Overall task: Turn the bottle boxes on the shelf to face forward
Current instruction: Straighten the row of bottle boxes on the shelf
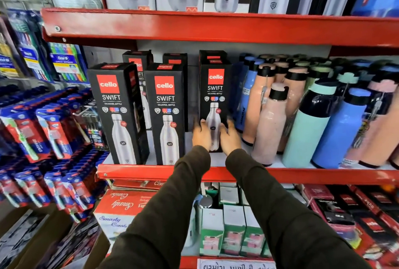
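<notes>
Red metal shelving in a shop aisle is what I'm looking at from my head cam, and the middle shelf (pixel 323 174) is the one I'm working on. Two black Cello Swift bottle boxes already stand at the near edge with their printed fronts out: the left box (pixel 117 115) and the middle box (pixel 165 115), though the left one looks angled a touch so its side panel shows. Behind those, a couple more back boxes (pixel 138 63) peek over the tops and I honestly can't tell which way they face. The third box (pixel 214 96) sits farther back on the shelf, just left of a crowd of loose bottles (pixel 306 121) in peach, blue and mint. Its front reads toward me too, so I'd say the turning is mostly done and what's left is bringing it level with the row and checking the hidden ones. My left hand (pixel 201 133) is pressed to the lower left side of that box, fingers curled around the edge, and my right hand (pixel 230 137) does the same on the lower right, so both are half open and clamping the box between them, not spread flat. Toothbrush packs (pixel 54 130) hang off to the left, out of the way.
</notes>
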`<state>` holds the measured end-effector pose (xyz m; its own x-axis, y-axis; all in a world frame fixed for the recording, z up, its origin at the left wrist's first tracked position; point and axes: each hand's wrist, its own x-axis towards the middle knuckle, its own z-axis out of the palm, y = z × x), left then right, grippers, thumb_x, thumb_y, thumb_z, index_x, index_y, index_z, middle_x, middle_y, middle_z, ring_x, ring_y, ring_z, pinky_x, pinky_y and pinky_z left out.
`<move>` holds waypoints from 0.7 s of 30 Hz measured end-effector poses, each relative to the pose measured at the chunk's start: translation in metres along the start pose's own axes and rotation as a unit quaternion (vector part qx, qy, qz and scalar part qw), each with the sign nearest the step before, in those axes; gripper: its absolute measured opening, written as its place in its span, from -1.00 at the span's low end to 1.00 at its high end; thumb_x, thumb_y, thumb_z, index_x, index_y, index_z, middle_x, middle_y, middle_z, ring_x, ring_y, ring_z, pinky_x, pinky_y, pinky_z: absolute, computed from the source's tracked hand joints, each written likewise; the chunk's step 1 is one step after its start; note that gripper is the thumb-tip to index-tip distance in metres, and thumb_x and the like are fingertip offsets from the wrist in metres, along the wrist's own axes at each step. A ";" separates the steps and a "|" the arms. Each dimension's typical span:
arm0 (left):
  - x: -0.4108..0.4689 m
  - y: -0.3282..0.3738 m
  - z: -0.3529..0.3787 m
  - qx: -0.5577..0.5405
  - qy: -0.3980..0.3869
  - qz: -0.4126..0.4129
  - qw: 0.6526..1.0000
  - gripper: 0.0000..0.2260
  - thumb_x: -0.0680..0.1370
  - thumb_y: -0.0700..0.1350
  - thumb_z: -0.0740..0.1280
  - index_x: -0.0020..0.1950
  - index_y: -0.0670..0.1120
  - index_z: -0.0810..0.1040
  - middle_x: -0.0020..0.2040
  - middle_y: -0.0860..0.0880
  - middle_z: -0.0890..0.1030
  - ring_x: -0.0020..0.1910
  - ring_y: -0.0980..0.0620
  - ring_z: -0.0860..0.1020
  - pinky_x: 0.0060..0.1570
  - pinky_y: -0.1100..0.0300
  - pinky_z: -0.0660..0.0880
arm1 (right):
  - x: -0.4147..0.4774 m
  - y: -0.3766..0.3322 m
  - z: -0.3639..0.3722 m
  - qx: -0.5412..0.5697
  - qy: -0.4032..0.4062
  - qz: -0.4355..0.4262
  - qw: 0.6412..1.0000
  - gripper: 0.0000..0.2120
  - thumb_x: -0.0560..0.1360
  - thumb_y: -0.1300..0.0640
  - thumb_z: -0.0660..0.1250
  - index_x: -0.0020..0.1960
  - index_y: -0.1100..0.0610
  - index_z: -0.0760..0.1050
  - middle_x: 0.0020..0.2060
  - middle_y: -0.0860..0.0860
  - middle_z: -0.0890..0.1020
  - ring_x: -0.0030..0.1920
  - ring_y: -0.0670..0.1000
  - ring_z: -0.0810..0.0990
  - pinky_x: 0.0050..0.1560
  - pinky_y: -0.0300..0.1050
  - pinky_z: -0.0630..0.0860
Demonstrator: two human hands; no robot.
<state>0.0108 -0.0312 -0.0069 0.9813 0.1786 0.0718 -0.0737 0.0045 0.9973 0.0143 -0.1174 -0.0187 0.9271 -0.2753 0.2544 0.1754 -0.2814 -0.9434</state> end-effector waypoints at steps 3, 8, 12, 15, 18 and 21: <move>0.005 -0.003 -0.001 -0.003 -0.004 -0.007 1.000 -0.56 0.67 -0.01 0.03 0.53 -0.13 0.22 0.53 -0.16 0.30 0.52 -0.12 0.25 0.45 0.15 0.14 | 0.003 0.005 0.001 0.008 0.011 -0.003 1.000 -0.61 0.62 0.12 0.11 0.43 0.12 0.28 0.37 0.15 0.44 0.36 0.16 0.39 0.16 -0.22 0.23; 0.001 -0.007 -0.005 -0.018 0.033 0.003 0.999 -0.61 0.66 -0.04 0.09 0.48 -0.09 0.35 0.46 -0.11 0.42 0.47 -0.09 0.34 0.30 0.29 0.19 | -0.001 0.009 -0.006 0.019 0.030 -0.012 0.999 -0.65 0.61 0.12 0.14 0.37 0.13 0.35 0.31 0.14 0.50 0.23 0.04 0.47 0.14 -0.27 0.25; -0.010 -0.011 -0.007 -0.016 0.049 0.007 0.999 -0.62 0.66 -0.03 0.12 0.45 -0.09 0.39 0.42 -0.10 0.48 0.44 -0.09 0.39 0.25 0.29 0.21 | -0.012 0.010 -0.013 0.012 0.033 -0.018 0.999 -0.67 0.60 0.08 0.16 0.35 0.10 0.38 0.27 0.10 0.53 0.11 -0.06 0.44 0.11 -0.27 0.27; -0.024 -0.012 -0.009 -0.008 0.060 0.023 0.998 -0.63 0.65 -0.03 0.13 0.43 -0.09 0.41 0.41 -0.09 0.49 0.42 -0.07 0.40 0.23 0.32 0.20 | -0.024 0.012 -0.019 0.017 0.031 -0.028 0.999 -0.68 0.59 0.07 0.17 0.33 0.08 0.39 0.24 0.04 0.52 0.09 -0.11 0.42 0.13 -0.25 0.28; -0.040 -0.013 -0.013 0.001 0.067 0.032 0.997 -0.63 0.64 -0.02 0.15 0.43 -0.07 0.43 0.40 -0.07 0.51 0.41 -0.05 0.42 0.23 0.30 0.22 | -0.037 0.013 -0.025 0.031 0.031 -0.031 0.999 -0.68 0.58 0.04 0.20 0.32 0.06 0.40 0.13 -0.05 0.50 0.09 -0.12 0.44 0.13 -0.25 0.29; -0.053 -0.015 -0.017 0.015 0.082 0.028 0.996 -0.63 0.62 0.03 0.17 0.41 0.00 0.46 0.38 -0.03 0.53 0.38 -0.03 0.44 0.22 0.26 0.24 | -0.050 0.014 -0.029 0.025 0.033 -0.044 0.998 -0.71 0.57 0.01 0.20 0.27 0.01 0.43 0.05 -0.10 0.51 0.05 -0.11 0.47 0.07 -0.28 0.31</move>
<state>-0.0434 -0.0238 -0.0260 0.9335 0.3360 0.1250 -0.1188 -0.0392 0.9921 -0.0391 -0.1346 -0.0382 0.8835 -0.3128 0.3487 0.2729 -0.2613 -0.9259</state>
